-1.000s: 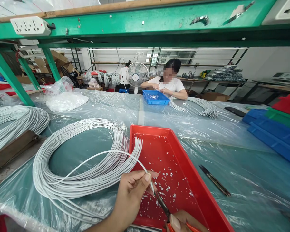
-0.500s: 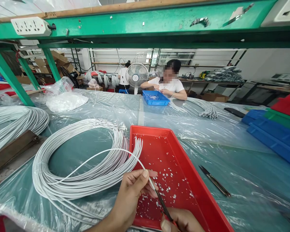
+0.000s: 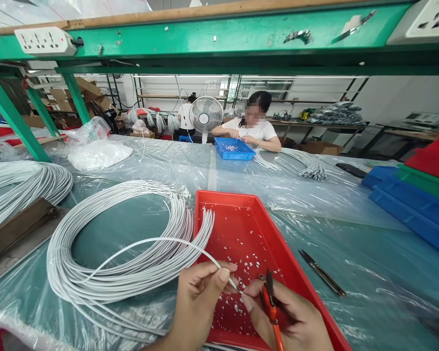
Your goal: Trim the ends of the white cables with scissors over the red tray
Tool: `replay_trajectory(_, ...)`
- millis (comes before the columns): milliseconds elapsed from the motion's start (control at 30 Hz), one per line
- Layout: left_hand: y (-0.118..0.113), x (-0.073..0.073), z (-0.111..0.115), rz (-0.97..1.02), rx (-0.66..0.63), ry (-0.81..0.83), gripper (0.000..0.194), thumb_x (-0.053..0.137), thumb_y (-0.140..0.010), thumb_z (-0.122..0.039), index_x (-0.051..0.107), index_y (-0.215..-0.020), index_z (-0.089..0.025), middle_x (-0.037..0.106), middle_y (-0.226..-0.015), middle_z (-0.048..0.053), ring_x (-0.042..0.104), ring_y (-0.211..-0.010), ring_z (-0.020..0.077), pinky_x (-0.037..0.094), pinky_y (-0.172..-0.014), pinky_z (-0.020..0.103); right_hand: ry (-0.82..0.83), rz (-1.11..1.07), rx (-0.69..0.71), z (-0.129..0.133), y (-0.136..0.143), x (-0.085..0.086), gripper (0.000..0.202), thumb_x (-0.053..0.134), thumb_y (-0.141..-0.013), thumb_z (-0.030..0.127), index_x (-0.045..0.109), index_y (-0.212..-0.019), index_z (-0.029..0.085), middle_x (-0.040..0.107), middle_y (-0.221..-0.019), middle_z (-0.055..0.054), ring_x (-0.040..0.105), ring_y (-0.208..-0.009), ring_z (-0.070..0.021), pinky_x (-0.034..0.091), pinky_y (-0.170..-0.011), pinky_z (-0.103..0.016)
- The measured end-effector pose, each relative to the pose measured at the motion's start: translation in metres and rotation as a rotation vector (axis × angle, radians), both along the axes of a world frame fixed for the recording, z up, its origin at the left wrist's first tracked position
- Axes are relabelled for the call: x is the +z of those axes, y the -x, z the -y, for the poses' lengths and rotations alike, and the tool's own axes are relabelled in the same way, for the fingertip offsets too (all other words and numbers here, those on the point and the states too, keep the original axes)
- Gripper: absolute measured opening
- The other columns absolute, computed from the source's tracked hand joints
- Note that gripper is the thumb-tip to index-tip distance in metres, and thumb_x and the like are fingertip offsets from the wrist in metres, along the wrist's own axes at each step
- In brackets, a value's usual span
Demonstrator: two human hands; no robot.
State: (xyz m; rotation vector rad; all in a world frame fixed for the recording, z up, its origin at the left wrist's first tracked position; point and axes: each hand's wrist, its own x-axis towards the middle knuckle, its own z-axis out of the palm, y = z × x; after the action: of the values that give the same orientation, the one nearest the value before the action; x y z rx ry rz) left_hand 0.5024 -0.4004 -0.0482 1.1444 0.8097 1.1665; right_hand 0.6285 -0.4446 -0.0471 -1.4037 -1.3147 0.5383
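Observation:
My left hand (image 3: 201, 297) pinches a white cable (image 3: 161, 239) close to its end, over the red tray (image 3: 307, 292). The cable arcs back to a large coil of white cables (image 3: 62, 258) on the left. In my right hand (image 3: 289, 317) are orange-handled cutters (image 3: 272, 312), their dark jaws pointing up and away from the cable. The thumb and forefinger of that hand touch the cable's tip. Small silvery and white scraps lie scattered in the tray.
Metal snips (image 3: 322, 274) lie right of the tray. Stacked blue trays (image 3: 409, 204) stand at the right edge. Another cable coil (image 3: 40, 185) and a metal block (image 3: 18, 224) are at left. Across the table a person (image 3: 258, 124) works by a blue tray (image 3: 234, 155).
The cutters have come off the cable and tilted upward in my right hand. Its fingers have moved up to the cable's end, and the cable's arc has dropped slightly.

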Motion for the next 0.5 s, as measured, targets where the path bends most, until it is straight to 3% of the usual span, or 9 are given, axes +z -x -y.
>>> replay_trajectory(267, 0.000, -0.006, 0.002, -0.087, 0.044, -0.118, 0.015, 0.062, -0.078, -0.026, 0.074, -0.084, -0.020, 0.072, -0.081, 0.006, 0.065, -0.079, 0.0203, 0.048, -0.070, 0.025, -0.132, 0.138, 0.027, -0.003, -0.002, -0.011, 0.007, 0.055, -0.074, 0.019, 0.055, -0.067, 0.019, 0.050, -0.058, 0.003, 0.047, -0.048, -0.0104, 0.038, -0.047, -0.019)
replay_trajectory(500, 0.000, -0.004, 0.003, -0.121, 0.047, -0.203, 0.013, 0.063, -0.078, -0.021, 0.075, -0.082, -0.023, 0.073, -0.081, 0.004, 0.066, -0.076, 0.0180, 0.049, -0.072, 0.023, -0.160, 0.185, 0.066, -0.004, -0.003, -0.011, 0.009, 0.052, -0.076, 0.016, 0.052, -0.067, 0.019, 0.048, -0.058, 0.003, 0.045, -0.047, -0.0100, 0.037, -0.047, -0.020)
